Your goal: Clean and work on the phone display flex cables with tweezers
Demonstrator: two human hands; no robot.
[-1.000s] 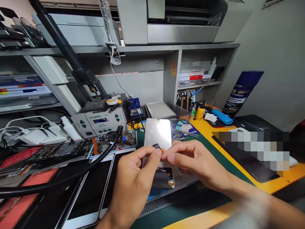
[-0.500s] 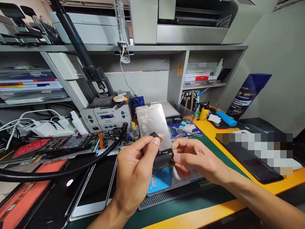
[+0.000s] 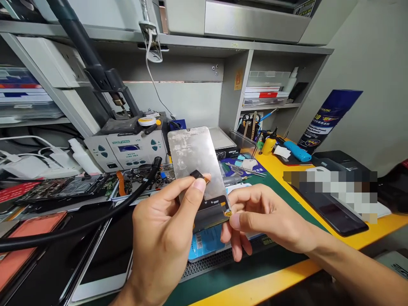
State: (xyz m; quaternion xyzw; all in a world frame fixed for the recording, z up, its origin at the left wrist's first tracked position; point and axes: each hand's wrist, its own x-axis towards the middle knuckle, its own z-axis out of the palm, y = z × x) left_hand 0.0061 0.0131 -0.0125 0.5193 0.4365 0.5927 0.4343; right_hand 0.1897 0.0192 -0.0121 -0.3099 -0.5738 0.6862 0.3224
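Observation:
A phone screen panel (image 3: 194,155), its silvery metal back facing me, is held upright and slightly tilted. My left hand (image 3: 170,229) grips it at the left side, and a black flex cable (image 3: 198,175) is pinched between thumb and index finger. At the panel's lower right corner, by a small gold-coloured contact area (image 3: 227,212), the thumb and index finger of my right hand (image 3: 261,216) are pressed on the edge; its other fingers hang loosely curled. Below the panel lies a blue-backed item with a barcode label (image 3: 208,242) on a perforated dark stand (image 3: 204,265).
A black hose (image 3: 95,225) crosses over several phone screens (image 3: 105,255) at left. Behind stand a grey soldering station (image 3: 127,148) and a tray of small parts. Tweezers (image 3: 248,170), a yellow bottle (image 3: 269,144), a blue spray can (image 3: 328,121) and a dark phone (image 3: 331,208) are right.
The view has shifted, so the surroundings sit higher and further left. Both hands still hold the panel, and the right hand's lower fingers have dropped, with the gold contacts now showing.

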